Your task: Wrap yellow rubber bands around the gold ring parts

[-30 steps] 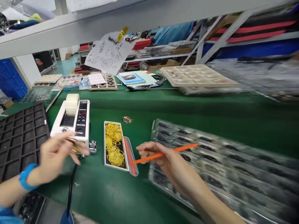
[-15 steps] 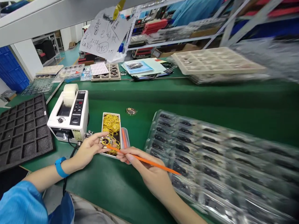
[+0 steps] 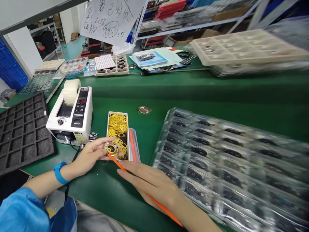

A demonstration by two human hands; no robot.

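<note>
Holding a small round part (image 3: 111,149) in my left hand (image 3: 93,155): thumb and fingertips are closed on its rim, face up, with a yellow ring seated on it. The part sits over the near end of the ring box (image 3: 117,113); whether it touches the box edge, I cannot tell. The box is full of loose yellow rings (image 3: 117,124).

My right hand (image 3: 154,183) lies low over the green mat (image 3: 169,93), fingers stretched nearly flat yet closed on an orange stick (image 3: 115,162). Which fingers clamp it is hidden. The stick tip meets the lower edge of the round part, and the shaft runs back under my palm and out past the wrist.

Surroundings:
- A clear tube (image 3: 135,145) lies just beside the box, on its right.
- The tape dispenser (image 3: 71,116) stands left of the box, near my left fingers.
- A black foam tray (image 3: 21,129) is at far left.
- A clear blister tray (image 3: 229,161) of dark parts is at right, just beside my right hand.
- A second round part (image 3: 144,110) lies alone on the mat beyond the box.
- A blue wristband (image 3: 58,172) is on my left wrist.
</note>
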